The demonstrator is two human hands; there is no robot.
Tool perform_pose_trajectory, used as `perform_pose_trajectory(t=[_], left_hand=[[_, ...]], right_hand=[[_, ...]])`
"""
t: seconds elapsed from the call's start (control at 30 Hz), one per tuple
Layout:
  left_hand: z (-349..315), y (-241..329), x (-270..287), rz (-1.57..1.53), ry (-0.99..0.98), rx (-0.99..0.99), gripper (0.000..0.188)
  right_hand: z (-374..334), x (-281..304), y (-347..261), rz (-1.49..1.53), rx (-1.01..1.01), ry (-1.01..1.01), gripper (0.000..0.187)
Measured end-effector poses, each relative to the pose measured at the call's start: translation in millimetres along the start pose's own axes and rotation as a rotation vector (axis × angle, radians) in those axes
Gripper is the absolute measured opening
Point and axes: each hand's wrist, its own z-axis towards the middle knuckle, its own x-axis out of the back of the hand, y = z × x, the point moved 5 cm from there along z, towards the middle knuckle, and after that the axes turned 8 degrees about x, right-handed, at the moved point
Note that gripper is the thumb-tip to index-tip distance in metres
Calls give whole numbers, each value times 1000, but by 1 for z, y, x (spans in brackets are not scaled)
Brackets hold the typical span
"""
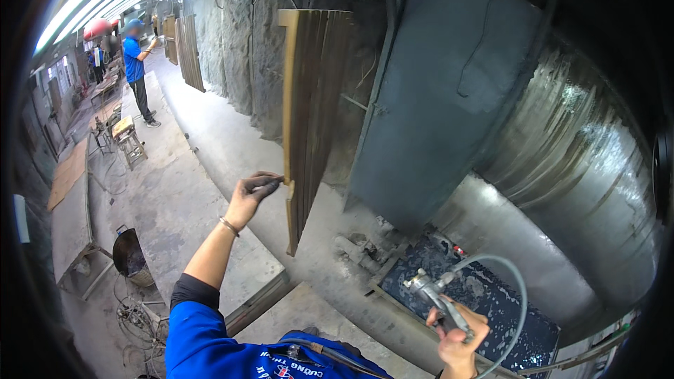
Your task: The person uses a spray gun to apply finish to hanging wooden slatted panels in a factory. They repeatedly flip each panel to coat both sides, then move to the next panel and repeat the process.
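A ribbed brown wooden panel (316, 98) hangs upright before me, with a paler, notched left edge. At that edge, near the notch, the fingertips of my left hand (253, 195) are pinched together and gripping it. My right hand (463, 337) is wrapped round a metal spray gun (434, 295) at the lower right, its nozzle toward the panel's lower end. A grey hose (521, 288) loops from the gun down past my right wrist.
A large grey board (449, 91) and shiny metal sheeting (583, 147) stand at the right, above a dark, paint-spattered basin (505, 316). Left are a raised concrete slab (203, 224), a bucket (133, 256) and a stool (130, 142). A person in blue (133, 63) stands farther back.
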Motion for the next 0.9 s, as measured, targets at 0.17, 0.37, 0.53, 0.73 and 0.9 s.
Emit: perform_pose_trajectory(t=[0.17, 0.37, 0.53, 0.73, 0.9], left_hand=[[-14, 16, -68, 37, -100, -6, 33], [-27, -6, -112, -34, -90, 95, 37], [-38, -39, -99, -15, 31, 191, 30], [-71, -98, -68, -221, 156, 230, 13], [-125, -165, -47, -240, 176, 374, 10]], right_hand=[[12, 53, -47, 282, 183, 367, 111], [19, 71, -55, -20, 99, 266, 105], [4, 55, -18, 19, 81, 48, 80], [-55, 46, 69, -83, -200, -12, 52], [-133, 36, 134, -148, -652, 60, 50]])
